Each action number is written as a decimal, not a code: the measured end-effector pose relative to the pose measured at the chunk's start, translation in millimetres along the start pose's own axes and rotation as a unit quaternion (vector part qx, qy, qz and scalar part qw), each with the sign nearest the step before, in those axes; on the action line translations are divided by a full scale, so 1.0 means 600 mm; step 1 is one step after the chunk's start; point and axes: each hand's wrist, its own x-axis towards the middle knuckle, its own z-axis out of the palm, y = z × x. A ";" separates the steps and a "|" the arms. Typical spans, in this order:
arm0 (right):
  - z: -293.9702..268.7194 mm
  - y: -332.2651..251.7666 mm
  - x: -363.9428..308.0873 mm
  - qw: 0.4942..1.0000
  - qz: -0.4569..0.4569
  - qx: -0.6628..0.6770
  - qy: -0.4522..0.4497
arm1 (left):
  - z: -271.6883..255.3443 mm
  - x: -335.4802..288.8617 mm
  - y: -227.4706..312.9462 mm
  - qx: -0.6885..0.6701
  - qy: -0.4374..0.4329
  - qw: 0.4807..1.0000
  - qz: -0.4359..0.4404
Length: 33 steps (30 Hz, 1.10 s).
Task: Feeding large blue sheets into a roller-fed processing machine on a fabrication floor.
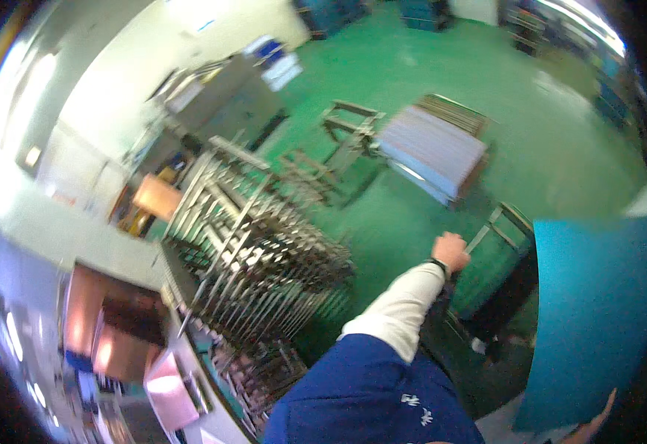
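My left hand (451, 252) is stretched out near the middle, above the green floor, with a dark band at its wrist. Its fingers look curled, and blur hides whether anything is inside. Just beyond the knuckles, in the picture, a pale metal frame (517, 220) begins; I cannot tell whether the hand touches it. At the right, a large flat teal sheet (594, 318) stands up beside me. My right hand (596, 423) shows only partly at the sheet's lower right edge, gripping it there.
To the left stands a metal rack (264, 244) with many bars. Ahead, a stack of bluish flat sheets (433, 152) rests on a low support, beside a metal trolley frame (349, 137). Copper-coloured panels (90, 311) and a pink sheet (172, 396) lie lower left. A grey cabinet (227, 103) stands further back.
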 end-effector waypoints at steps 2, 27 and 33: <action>-0.046 0.037 -0.008 0.949 0.178 0.241 0.098 | -0.019 0.003 0.000 -0.078 -0.031 0.996 -0.002; -0.119 0.102 -0.215 0.749 -0.236 0.552 0.280 | 0.066 0.045 0.022 0.035 -0.021 0.992 0.122; -0.139 0.133 -0.193 0.750 -0.223 0.547 0.298 | 0.066 0.049 0.019 0.050 -0.041 0.991 0.118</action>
